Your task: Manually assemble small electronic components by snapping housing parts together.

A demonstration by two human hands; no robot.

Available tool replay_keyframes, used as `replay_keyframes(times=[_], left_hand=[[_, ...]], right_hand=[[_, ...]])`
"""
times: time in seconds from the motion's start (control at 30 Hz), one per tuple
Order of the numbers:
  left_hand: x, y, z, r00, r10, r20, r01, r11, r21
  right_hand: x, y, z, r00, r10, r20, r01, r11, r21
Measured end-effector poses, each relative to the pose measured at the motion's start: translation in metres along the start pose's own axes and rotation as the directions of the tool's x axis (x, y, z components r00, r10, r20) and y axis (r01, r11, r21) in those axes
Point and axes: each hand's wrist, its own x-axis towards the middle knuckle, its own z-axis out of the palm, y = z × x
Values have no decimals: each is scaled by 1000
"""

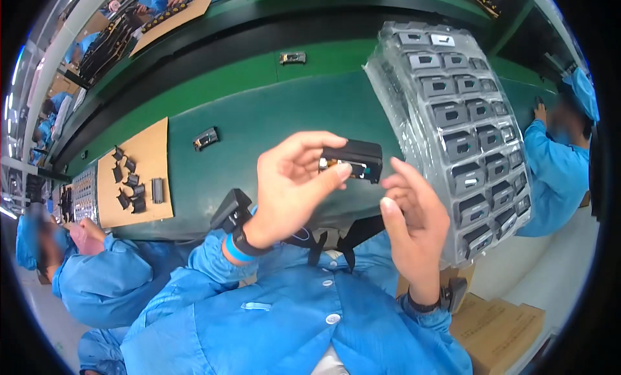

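My left hand (281, 187) grips a small black plastic housing (362, 151) between thumb and fingers, above the green table. The housing's near side is open, showing a circuit board and a bright metal-looking part. Close to its right end, my right hand (417, 229) is open, thumb and fingers apart, holding nothing. Whether a fingertip touches the housing is hard to tell. Beyond the left hand, a similar small black unit (206, 139) with visible inner parts lies on the table.
A clear plastic tray (394, 97) of dark grey casings fills the table's right side. Cardboard (145, 213) with several black parts lies left. Another unit (293, 57) sits on the green strip (239, 74) beyond. Co-workers sit at both sides. Cardboard boxes (498, 330) stand lower right.
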Motion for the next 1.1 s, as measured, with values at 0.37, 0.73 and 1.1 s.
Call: replay_keyframes(times=[0.37,0.73,1.1], left_hand=[[-39,-10,31,998,3,56,-1,999,-39],[-40,-17,53,994,-7,109,11,999,-34],[-44,-31,86,992,-33,124,46,993,-105]], right_hand=[[-25,8,-5,993,-95,-66,101,989,105],[-33,10,-31,989,-105,-107,105,994,-6],[-38,3,-62,967,-249,-56,227,939,-258]])
